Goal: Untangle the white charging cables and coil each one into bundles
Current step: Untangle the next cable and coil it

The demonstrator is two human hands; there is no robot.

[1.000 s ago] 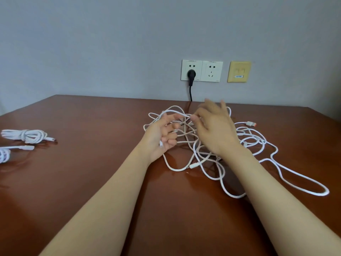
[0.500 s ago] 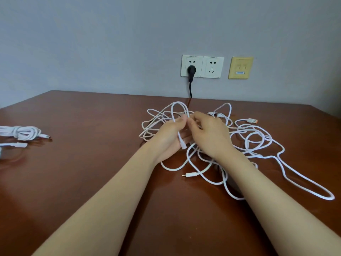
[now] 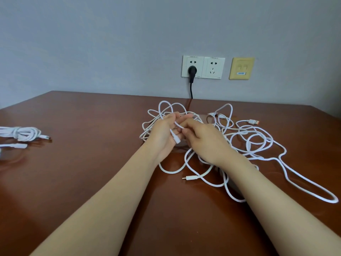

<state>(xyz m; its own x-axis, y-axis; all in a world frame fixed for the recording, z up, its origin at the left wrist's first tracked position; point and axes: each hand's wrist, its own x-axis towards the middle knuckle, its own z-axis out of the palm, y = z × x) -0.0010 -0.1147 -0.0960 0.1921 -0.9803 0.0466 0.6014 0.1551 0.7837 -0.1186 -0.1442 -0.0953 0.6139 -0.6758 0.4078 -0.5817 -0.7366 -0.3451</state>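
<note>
A tangle of white charging cables [image 3: 245,143] sprawls over the middle and right of the brown table [image 3: 83,172]. My left hand [image 3: 162,135] and my right hand [image 3: 203,141] meet above the tangle's left part. Both pinch the same white cable near its end, and its white connector [image 3: 176,138] hangs between them. A loose connector end [image 3: 190,178] lies in front of my hands. A USB plug with an orange tip [image 3: 253,121] rests at the back right. One long loop [image 3: 313,189] reaches towards the right edge.
A coiled white cable bundle [image 3: 24,134] lies at the far left, with another white cable end [image 3: 14,145] just in front of it. On the wall behind are a double socket [image 3: 203,67] with a black plug [image 3: 191,71] and a yellow wall plate [image 3: 241,68].
My hands have come together over the tangle and lifted a cable end slightly. The view has tilted down a little, so the table fills more of the frame.
</note>
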